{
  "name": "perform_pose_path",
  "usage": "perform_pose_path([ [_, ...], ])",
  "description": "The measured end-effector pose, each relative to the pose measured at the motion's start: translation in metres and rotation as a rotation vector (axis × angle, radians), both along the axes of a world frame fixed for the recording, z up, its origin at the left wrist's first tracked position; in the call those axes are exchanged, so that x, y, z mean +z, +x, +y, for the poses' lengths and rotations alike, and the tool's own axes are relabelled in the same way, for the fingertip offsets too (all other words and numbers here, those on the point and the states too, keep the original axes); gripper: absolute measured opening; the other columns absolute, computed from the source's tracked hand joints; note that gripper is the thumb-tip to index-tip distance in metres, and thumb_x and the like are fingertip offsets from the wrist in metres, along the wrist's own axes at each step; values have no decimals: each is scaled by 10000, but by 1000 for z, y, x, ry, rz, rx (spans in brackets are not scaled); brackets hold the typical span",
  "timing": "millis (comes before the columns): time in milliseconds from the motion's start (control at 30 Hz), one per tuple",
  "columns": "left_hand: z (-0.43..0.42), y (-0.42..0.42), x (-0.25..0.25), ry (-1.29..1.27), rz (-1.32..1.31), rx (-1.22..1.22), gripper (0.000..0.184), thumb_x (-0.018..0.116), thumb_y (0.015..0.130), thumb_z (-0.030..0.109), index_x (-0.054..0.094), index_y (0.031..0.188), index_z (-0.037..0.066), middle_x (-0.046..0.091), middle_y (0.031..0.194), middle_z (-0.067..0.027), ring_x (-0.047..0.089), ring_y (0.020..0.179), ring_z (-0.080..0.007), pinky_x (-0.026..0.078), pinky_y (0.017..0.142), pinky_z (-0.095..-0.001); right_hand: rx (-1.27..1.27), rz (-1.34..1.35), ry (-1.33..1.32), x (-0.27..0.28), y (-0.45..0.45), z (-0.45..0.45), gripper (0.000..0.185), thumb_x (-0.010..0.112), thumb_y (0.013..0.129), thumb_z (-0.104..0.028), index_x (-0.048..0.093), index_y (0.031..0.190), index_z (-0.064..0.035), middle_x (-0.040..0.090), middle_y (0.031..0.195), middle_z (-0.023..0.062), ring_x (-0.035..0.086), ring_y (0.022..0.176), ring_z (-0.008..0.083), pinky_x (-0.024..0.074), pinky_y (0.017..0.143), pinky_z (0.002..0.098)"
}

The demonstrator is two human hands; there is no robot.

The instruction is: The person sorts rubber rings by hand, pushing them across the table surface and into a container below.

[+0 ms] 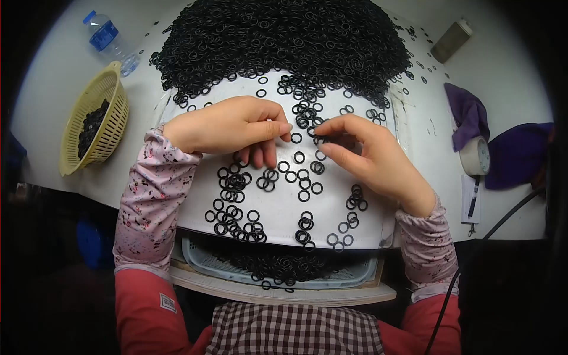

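Loose black O-rings [305,174] lie in small clusters on a white board [272,228]. Over the middle of the board, my left hand [239,127] is closed, thumb and forefinger together and the other fingers curled down. Whatever its fingertips may hold is hidden; a single O-ring [296,138] lies just right of them. Facing it, my right hand [370,154] has thumb and forefinger bent around a dark O-ring [319,140] at the edge of a cluster. Its other fingers are tucked in shadow behind.
A large heap of O-rings [284,41] covers the back. At left stand a yellow basket [118,112] and a water bottle [106,38]. On the right are a tape roll [475,155], purple cloth [467,109] and a cable [503,219]. Below, an open drawer holds a blue tray [198,260].
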State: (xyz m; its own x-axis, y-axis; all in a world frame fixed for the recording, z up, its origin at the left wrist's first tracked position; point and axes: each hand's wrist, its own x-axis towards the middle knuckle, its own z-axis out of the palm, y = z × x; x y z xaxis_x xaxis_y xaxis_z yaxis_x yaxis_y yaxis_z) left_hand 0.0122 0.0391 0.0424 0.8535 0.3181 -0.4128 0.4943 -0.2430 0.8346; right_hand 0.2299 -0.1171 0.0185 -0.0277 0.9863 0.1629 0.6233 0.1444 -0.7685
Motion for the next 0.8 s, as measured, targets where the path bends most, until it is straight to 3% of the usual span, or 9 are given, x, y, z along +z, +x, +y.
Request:
perform_pose_path([
  [133, 0, 5, 2, 115, -28, -18, 224, 567, 1062, 223, 643, 1135, 25, 714, 843, -61, 644, 717, -100, 519, 637, -236, 186, 161, -394, 21, 6, -4, 230, 731, 960, -178, 719, 1114, -7, 736, 906, 53, 654, 782, 110, 529, 714, 270],
  [233, 3, 12, -24, 537, -415, -10, 221, 624, 1017, 175, 639, 1163, 10, 700, 980, -83, 652, 859, -130, 539, 757, -272, 26, 146, -118, 6, 4, 3, 219, 729, 962, -173, 722, 1103, -6, 746, 934, 60, 682, 812, 119, 548, 741, 273],
  [267, 1, 11, -27, 454, -390, 14, 253, 649, 985, 142, 633, 1188, -7, 674, 1080, -94, 641, 977, -154, 535, 855, -303, -20, 116, 20, -3, 6, 10, 207, 724, 960, -165, 725, 1082, 2, 752, 949, 75, 709, 858, 132, 568, 778, 284],
  [400, -6, 15, -27, 324, -416, -106, 198, 589, 1016, 107, 630, 1175, -4, 701, 992, -87, 662, 906, -145, 529, 812, -289, 27, 75, -131, 4, 8, 7, 208, 722, 959, -163, 725, 1071, 12, 755, 967, 106, 716, 853, 145, 573, 777, 285],
  [500, -10, 11, -6, 59, -147, -25, 187, 565, 1030, 106, 626, 1168, -4, 708, 938, -71, 662, 859, -116, 517, 771, -264, -70, 155, -226, 3, 11, 10, 214, 724, 958, -177, 729, 1067, 7, 753, 975, 97, 706, 825, 152, 568, 756, 285],
  [533, -11, 12, -4, 70, -137, 2, 187, 562, 1028, 109, 622, 1170, 2, 699, 895, -49, 658, 844, -89, 504, 738, -242, -73, 78, 22, -10, 13, 14, 214, 731, 954, -191, 737, 1058, -4, 745, 896, 63, 671, 750, 135, 547, 706, 276],
  [633, 1, 12, -19, 435, -292, -9, 204, 567, 1022, 112, 618, 1188, 4, 689, 914, -56, 659, 869, -102, 517, 770, -254, -14, -140, 254, -22, 13, 17, 221, 742, 943, -205, 746, 1053, -13, 744, 917, 62, 666, 771, 146, 545, 706, 284],
  [767, 16, 12, -46, 945, -448, 88, 346, 589, 963, 79, 607, 1301, 5, 630, 1253, -162, 622, 1189, -262, 503, 1033, -373, -61, 181, -276, 1, 8, 12, 260, 753, 925, -227, 755, 1077, -16, 734, 1090, 122, 683, 930, 233, 565, 807, 341],
  [800, 20, 12, -52, 973, -460, 85, 410, 581, 939, 60, 593, 1344, 2, 575, 1370, -184, 552, 1315, -318, 462, 1105, -404, -50, 29, -20, -6, 8, 18, 251, 753, 925, -221, 758, 1068, -15, 737, 1069, 118, 685, 911, 224, 565, 794, 333],
])
